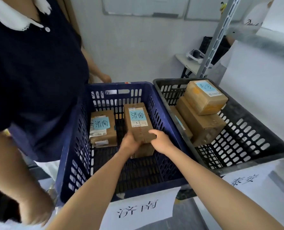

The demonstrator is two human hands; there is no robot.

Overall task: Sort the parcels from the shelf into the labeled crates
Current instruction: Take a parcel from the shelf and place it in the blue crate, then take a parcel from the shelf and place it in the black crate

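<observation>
- The left hand [131,144] grips the near left edge of the held parcel [138,120], with its fingers curled round the side of the cardboard.
- The right hand [161,141] grips the near right corner of the same parcel, thumb on the top face.
- The held parcel is a long brown box inside the blue crate [81,146], right of centre. A blue note on its top face reads 济南. Whether it rests on the crate floor cannot be told.
- The blue crate carries a white paper sign [138,209] on its near wall, also marked 济南.
- A second parcel [103,130] lies flat in the blue crate, just left of the held parcel and apart from it. It bears a blue note with the same characters.
- The black crate [237,146] stands directly right of the blue crate, walls touching. A white sheet [244,181] at its near wall reads 泰安.
- The black crate holds three boxes: a top parcel [206,98] with a blue note, stacked on a larger parcel [204,128], and a flat parcel [181,123] against the crate's left wall.
- A second person [38,80] in a dark top with a white collar stands at the left; one of their hands [106,78] is behind the far rim of the blue crate.
- A perforated metal shelf upright [221,35] rises behind the black crate.
</observation>
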